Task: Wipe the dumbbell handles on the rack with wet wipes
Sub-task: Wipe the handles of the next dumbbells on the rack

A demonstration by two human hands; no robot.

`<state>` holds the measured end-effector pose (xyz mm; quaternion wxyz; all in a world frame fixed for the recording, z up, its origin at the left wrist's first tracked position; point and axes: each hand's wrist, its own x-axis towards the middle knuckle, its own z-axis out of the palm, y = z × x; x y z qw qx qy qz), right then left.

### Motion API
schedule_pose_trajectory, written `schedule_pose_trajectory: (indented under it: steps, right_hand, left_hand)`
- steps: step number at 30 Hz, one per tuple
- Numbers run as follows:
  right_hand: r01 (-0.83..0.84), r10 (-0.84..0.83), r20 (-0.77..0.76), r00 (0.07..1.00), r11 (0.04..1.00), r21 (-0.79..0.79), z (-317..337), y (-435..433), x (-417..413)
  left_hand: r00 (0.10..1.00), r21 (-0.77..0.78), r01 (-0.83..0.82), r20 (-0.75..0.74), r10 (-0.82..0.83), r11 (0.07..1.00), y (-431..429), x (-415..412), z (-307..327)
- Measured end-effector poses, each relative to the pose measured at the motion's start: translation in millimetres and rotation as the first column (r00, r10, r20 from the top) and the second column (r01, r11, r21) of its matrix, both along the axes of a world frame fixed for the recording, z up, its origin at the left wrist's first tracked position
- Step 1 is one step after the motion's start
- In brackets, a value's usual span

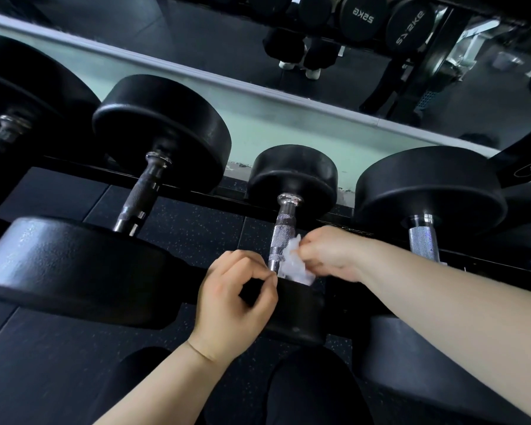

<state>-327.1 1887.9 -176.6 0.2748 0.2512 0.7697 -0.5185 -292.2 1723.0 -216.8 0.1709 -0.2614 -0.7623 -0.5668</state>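
The right hand's fingers (309,240) curl around a crumpled white wet wipe (295,266), pressing it against the knurled chrome handle (282,239) of a small black dumbbell (292,174) on the rack (196,193). The left hand (233,305) hovers at the handle's near end with fingers curled, thumb and forefinger tips meeting; whether they pinch anything cannot be told. Larger dumbbells (163,130) flank it below a wall mirror (196,35).

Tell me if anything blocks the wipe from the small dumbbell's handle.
Nothing visible does. The right hand holds the wet wipe against the handle; the left hand sits on its other side.
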Motion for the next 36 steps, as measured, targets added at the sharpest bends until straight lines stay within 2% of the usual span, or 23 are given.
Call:
schedule_pose_trajectory:
  steps: [1, 3, 5, 7, 9, 12, 14, 16, 17, 18, 19, 20, 22, 24, 26, 30, 33, 35, 36]
  right_hand:
    - [-0.036, 0.035, 0.048, 0.998, 0.999, 0.011, 1, -2, 4]
    - [0.0, -0.001, 0.028, 1.0, 0.999, 0.044, -1, -2, 3]
    - [0.175, -0.165, -0.107, 0.98, 0.98, 0.093, -4, 3, -8]
    - [0.341, -0.306, -0.243, 0.921, 0.933, 0.119, -5, 8, -22]
    - [0.341, -0.289, -0.275, 0.917, 0.926, 0.161, -3, 5, -23]
    - [0.159, -0.124, -0.161, 0.979, 0.961, 0.226, 2, -4, -2]
    - [0.059, -0.001, -0.184, 0.983, 0.948, 0.314, 9, -9, 7]
    - [0.107, 0.1, -0.405, 0.909, 0.883, 0.457, 20, -12, 6]
    - [0.118, 0.202, -0.514, 0.834, 0.844, 0.523, 26, -14, 3]
    - [0.075, 0.348, -0.548, 0.76, 0.792, 0.606, 31, -17, 0]
    - [-0.028, 0.508, -0.48, 0.715, 0.707, 0.706, 34, -20, -2]
    - [-0.154, 0.642, -0.344, 0.686, 0.59, 0.793, 32, -23, -3]
    - [-0.354, 0.784, -0.105, 0.611, 0.389, 0.85, 24, -26, -1]
    - [-0.481, 0.845, -0.025, 0.535, 0.329, 0.812, 19, -26, 2]
    - [-0.534, 0.869, -0.04, 0.493, 0.339, 0.775, 21, -23, 2]
    - [-0.384, 0.82, -0.097, 0.563, 0.364, 0.849, 25, -13, -8]
    - [-0.502, 0.829, -0.098, 0.55, 0.423, 0.755, 36, -17, 4]
    - [-0.538, 0.774, -0.15, 0.615, 0.551, 0.638, 44, -16, 12]
    - [-0.498, 0.713, -0.206, 0.671, 0.638, 0.587, 48, -13, 15]
  left_hand:
    - [1.0, 0.0, 0.0, -0.002, 0.0, 1.0, 0, 0, 0]
    - [1.0, -0.001, 0.002, -0.003, -0.002, 1.0, -1, 1, 0]
    - [1.0, 0.002, -0.002, -0.003, 0.002, 1.0, 0, 0, 1]
    - [1.0, 0.003, -0.007, -0.006, 0.007, 1.0, 1, 0, 0]
    - [1.0, 0.006, -0.014, -0.013, 0.014, 1.0, 1, 0, 0]
    - [1.0, 0.005, -0.006, -0.019, 0.006, 1.0, 1, 0, 0]
    - [1.0, 0.003, -0.003, -0.018, 0.003, 1.0, 0, 0, 0]
    - [1.0, 0.002, -0.004, -0.013, 0.004, 1.0, 1, 0, 0]
    - [1.0, 0.004, -0.007, -0.007, 0.007, 1.0, 0, 0, 1]
    - [1.0, 0.004, -0.008, -0.002, 0.008, 1.0, 0, 0, 1]
    - [1.0, 0.004, -0.006, 0.002, 0.006, 1.0, 0, 1, 1]
    - [1.0, 0.005, -0.005, 0.003, 0.005, 1.0, 0, 1, 1]
    - [1.0, 0.005, -0.004, -0.002, 0.004, 1.0, 1, 0, 2]
    - [1.0, 0.008, -0.004, -0.014, 0.004, 1.0, 1, 0, 2]
    - [1.0, 0.01, 0.001, -0.018, -0.001, 1.0, 0, 0, 1]
    - [1.0, 0.005, 0.011, 0.011, -0.011, 1.0, 0, 0, 0]
    - [0.999, -0.011, 0.03, 0.027, -0.03, 0.999, 0, -1, 3]
    - [0.995, -0.024, 0.062, 0.076, -0.06, 0.998, 0, -1, 6]
    - [0.992, -0.033, 0.077, 0.105, -0.073, 0.997, -1, 0, 8]
